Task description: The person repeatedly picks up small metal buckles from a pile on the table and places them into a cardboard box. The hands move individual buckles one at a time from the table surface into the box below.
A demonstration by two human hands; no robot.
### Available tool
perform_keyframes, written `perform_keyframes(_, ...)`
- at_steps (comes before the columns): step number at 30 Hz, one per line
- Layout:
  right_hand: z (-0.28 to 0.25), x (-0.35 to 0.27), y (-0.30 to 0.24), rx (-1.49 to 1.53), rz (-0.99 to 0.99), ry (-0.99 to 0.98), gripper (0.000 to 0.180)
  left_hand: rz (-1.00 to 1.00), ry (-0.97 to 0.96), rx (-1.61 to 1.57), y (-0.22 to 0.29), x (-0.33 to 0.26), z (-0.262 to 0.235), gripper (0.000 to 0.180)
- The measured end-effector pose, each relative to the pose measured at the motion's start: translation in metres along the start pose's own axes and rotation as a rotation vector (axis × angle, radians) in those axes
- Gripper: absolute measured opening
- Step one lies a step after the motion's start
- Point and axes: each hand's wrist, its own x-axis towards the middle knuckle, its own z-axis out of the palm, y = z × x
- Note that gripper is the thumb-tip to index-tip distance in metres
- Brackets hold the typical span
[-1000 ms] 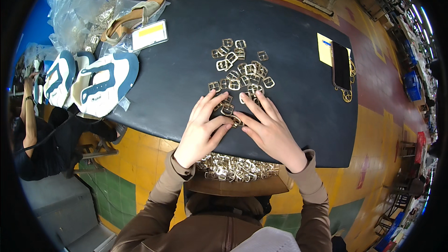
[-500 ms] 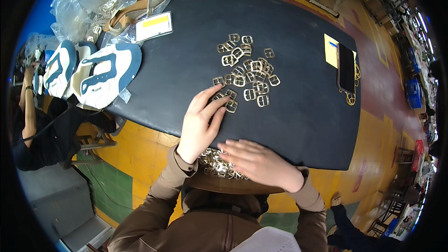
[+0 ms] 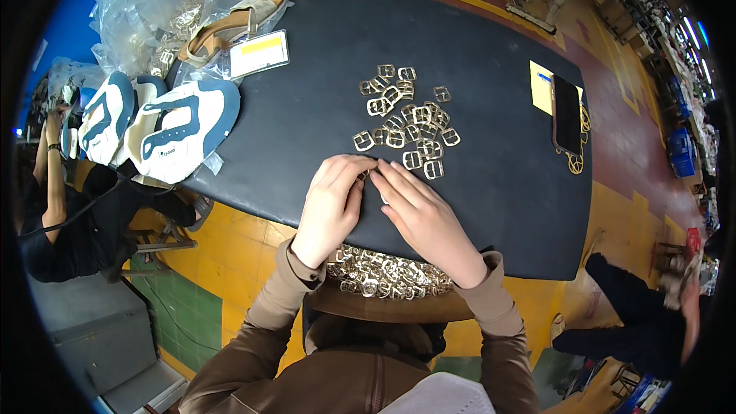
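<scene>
A loose cluster of small metal buckles (image 3: 414,115) lies on the dark table, just beyond my hands. My left hand (image 3: 328,203) rests at its near side with fingers curved inward; a bit of a buckle (image 3: 364,175) shows between its thumb and forefinger. Most of what lies under these fingers is hidden. Against its fingertips come those of my right hand (image 3: 425,211), its fingers stretched out over the table. Below the table edge, at my lap, many more buckles (image 3: 391,280) fill a brown tray (image 3: 391,307).
White-and-blue shoe uppers (image 3: 184,130), a tan sandal (image 3: 238,23), a card (image 3: 259,54) and plastic bags (image 3: 146,8) sit at the left. At the right lie a phone (image 3: 567,115) and a yellow note (image 3: 540,88). One person (image 3: 84,215) sits left; another (image 3: 636,314) is at the right.
My right hand has moved from the tray up and forward onto the table, meeting my left hand. Buckles near my left fingers are now covered. The person at the right has come further into view.
</scene>
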Motion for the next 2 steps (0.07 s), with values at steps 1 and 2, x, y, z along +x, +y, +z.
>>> perform_keyframes(1,0.0038,-0.0042,0.0013,-0.028,-0.008,-0.019,0.044,-0.004,0.001,0.003,-0.0014,0.002,-0.0025,0.041)
perform_keyframes(2,0.0053,-0.0098,0.0045,-0.082,-0.046,-0.049,0.049,-0.013,0.002,0.002,-0.0021,0.0027,-0.0048,0.044)
